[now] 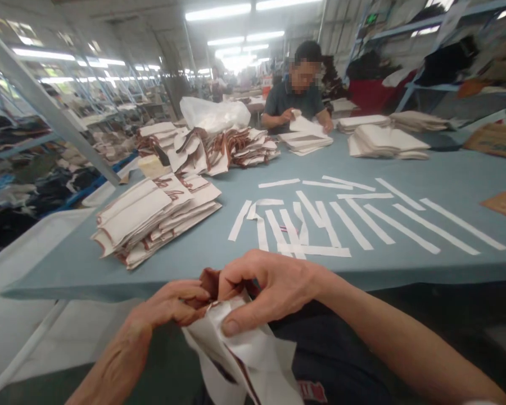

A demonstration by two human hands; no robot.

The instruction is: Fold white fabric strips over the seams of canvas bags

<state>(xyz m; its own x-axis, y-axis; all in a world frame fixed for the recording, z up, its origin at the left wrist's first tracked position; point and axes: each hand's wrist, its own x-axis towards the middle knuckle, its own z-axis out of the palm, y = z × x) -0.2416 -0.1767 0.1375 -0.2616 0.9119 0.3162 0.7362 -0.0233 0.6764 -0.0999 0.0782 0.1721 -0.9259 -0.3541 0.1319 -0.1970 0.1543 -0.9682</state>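
Observation:
Over my lap, just off the table's near edge, both hands are on a white and brown fabric piece (253,351) that hangs down in folds. My left hand (168,306) grips its brown upper edge from the left, fingers closed. From the right, my right hand (270,284) pinches the same piece, thumb on the white side and fingers curled behind the top. The fingertips of both hands are partly hidden in the folds. Beyond my left hand lies a stack of white fabric pieces (152,211) with brown edges and brown lettering.
Many white strips (362,225) lie spread on the blue-green table (185,256). A crumpled heap of white and brown pieces (219,149) sits at the back left, with a plastic bag behind. Across the table a co-worker (295,95) handles white sheets (306,140); more stacks (383,140) lie right.

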